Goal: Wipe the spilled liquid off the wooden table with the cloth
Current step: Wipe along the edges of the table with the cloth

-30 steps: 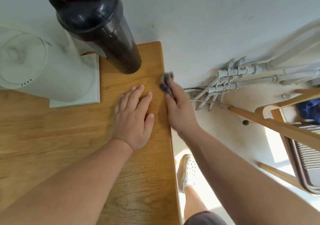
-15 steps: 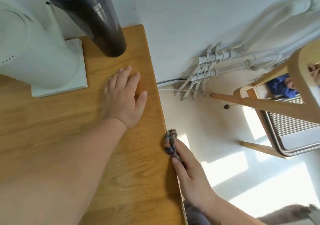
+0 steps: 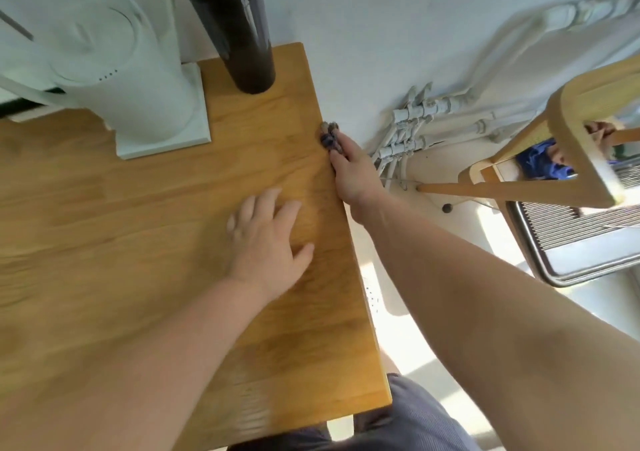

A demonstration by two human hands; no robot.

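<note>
A small crumpled dark blue-grey cloth [image 3: 328,136] is pressed against the right side edge of the wooden table [image 3: 138,215], towards its far end. My right hand [image 3: 353,170] grips the cloth from beside the table, fingers closed around it. Flat on the tabletop lies my left hand [image 3: 268,239], palm down, fingers spread, a little nearer to me than the cloth. No liquid stands out on the wood; the picture is slightly blurred.
A tall dark bottle [image 3: 239,31] stands at the table's far right corner. A white appliance [image 3: 104,66] on a square base sits left of it. A wooden chair [image 3: 585,145] and white pipes [image 3: 412,128] along the wall lie to the right.
My right hand slid the cloth along the table's side edge, first towards me, then back to the far end. My left hand stayed flat on the top.
</note>
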